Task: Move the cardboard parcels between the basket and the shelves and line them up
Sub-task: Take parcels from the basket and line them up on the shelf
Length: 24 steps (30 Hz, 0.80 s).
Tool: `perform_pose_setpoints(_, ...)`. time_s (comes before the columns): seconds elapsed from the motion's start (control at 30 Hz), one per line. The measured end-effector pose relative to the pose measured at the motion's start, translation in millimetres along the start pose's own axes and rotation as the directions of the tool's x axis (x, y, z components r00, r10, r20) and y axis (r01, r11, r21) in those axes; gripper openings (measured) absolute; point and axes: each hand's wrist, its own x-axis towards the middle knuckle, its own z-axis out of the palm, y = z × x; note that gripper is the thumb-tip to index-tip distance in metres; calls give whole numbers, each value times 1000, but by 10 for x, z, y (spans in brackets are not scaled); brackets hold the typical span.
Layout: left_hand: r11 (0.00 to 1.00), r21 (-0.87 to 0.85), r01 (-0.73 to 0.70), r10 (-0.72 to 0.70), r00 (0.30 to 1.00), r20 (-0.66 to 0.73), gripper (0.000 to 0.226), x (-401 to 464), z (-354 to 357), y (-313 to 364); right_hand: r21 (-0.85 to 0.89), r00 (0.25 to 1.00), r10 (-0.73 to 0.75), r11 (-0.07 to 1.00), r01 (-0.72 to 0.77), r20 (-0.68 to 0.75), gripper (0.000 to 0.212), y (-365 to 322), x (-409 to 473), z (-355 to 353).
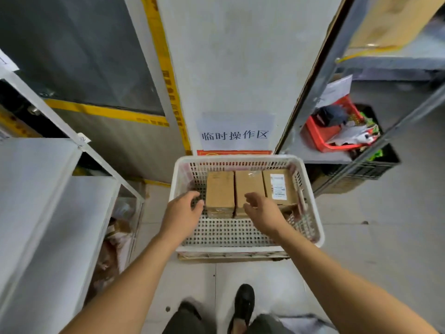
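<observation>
Inside the white perforated plastic basket (243, 233) on the floor, three brown cardboard parcels lie side by side along the far wall: the left parcel (220, 192), the middle parcel (249, 188) and the right parcel bearing a white shipping label (279, 186). Their long edges touch or nearly touch.

The left hand (183, 212) hovers at the left parcel's near left corner, fingers loosely curled and empty. The right hand (261, 209) hovers over the middle parcel's near end, fingers half open, holding nothing. Contact cannot be confirmed.

Step in hand, as judged: the reach for a pick from the basket, most likely of the left or middle parcel.

The next move calls for closing both hands on opposite sides of one parcel, lifting it clear of its neighbours, then carrying it to the white metal shelf (36, 189) at left.
</observation>
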Motion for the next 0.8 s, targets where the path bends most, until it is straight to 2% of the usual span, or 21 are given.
perform_pose_setpoints(0.2, 997, -32, 74, -69, 990, 121, 44, 458, 430, 30, 43, 995, 82, 995, -85, 58, 48, 362, 488, 121)
perform_pose_setpoints(0.47, 978, -72, 196, -176, 959, 220, 51, 1210, 978, -432, 66, 970, 213, 973, -221, 113, 54, 476, 1211, 644)
perform_pose_setpoints(0.8, 924, -113, 366, -325, 905, 273, 72, 2198, 1835, -1097, 35, 964, 250, 967, -254, 88, 64, 773, 2263, 1403)
